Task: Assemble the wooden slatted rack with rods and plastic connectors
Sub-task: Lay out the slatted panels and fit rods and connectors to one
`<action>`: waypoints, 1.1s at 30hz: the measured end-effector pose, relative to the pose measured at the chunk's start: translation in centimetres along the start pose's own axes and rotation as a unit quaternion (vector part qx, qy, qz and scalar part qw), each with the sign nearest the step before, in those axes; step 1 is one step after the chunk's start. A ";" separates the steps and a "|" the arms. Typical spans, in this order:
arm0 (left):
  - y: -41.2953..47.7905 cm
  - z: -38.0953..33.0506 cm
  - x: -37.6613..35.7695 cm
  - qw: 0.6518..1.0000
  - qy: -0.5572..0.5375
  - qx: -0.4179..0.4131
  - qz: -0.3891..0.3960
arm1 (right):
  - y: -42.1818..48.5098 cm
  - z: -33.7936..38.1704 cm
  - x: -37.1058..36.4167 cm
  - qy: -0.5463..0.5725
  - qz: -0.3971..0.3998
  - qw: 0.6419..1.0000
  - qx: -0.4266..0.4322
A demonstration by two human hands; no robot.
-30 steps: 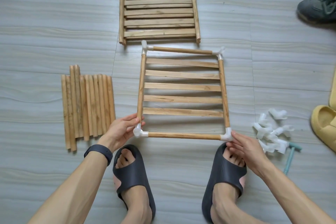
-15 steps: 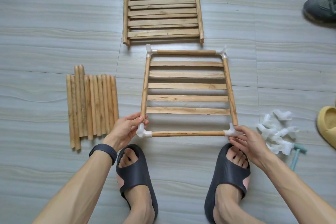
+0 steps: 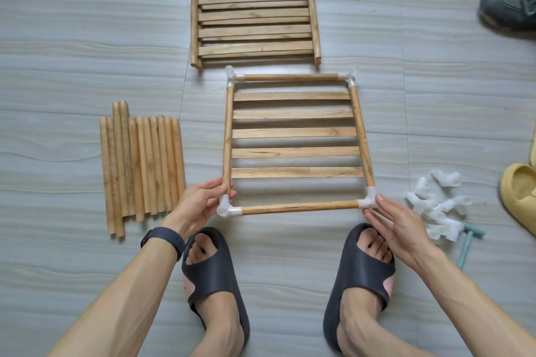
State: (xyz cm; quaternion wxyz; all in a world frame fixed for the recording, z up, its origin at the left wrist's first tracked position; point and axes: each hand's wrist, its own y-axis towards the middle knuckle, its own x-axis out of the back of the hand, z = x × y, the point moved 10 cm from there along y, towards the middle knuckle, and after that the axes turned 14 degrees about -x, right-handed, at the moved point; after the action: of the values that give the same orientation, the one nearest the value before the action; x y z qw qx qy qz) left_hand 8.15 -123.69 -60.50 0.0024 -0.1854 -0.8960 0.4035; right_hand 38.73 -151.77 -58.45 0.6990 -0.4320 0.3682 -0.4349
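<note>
From the head camera: looks down on a slatted frame on the tiled floor, capped at all four corners with white plastic. Grips the frame's near-left corner with the left hand, thumb on top of the side rail and fingers curled beneath, just above the near-left connector. Sets the right hand against the near-right connector, fingers straight and uncurled, tips touching the plastic, clasping nothing. Between the two corners, the near rod. Beyond the frame's far edge, a stack of slatted panels. Well to the frame's left, a bundle of rods. To its right, a pile of connectors, with a teal T-shaped tool just past them. Appears to be seating the frame's near corners, with one shelf close to done and most of the rack yet to build. To do it well: brace the left corner firmly, push the right connector straight along the near rod rather than at an angle, check both sockets for gaps, and keep the frame flat and square to avoid springing the slats loose. Reach for the tool only if hand pressure leaves a joint short.
</note>
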 end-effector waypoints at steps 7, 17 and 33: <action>-0.7 -0.1 -0.8 0.998 0.029 0.018 0.056 | 2.0 0.9 0.2 0.057 -0.006 0.998 -0.011; -1.2 0.3 -0.3 0.998 -0.019 0.008 0.053 | 2.5 0.2 0.4 0.085 -0.004 0.996 -0.020; -2.5 1.0 -3.4 0.975 -0.138 0.056 0.167 | 2.9 0.8 2.0 0.091 -0.029 0.995 -0.009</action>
State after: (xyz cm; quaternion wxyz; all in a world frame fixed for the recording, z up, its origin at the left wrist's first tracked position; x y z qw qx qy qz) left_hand 10.37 -127.07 -58.84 -0.1781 -0.2742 -0.8204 0.4691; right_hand 40.94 -152.73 -61.09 0.6459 -0.4068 0.4217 -0.4894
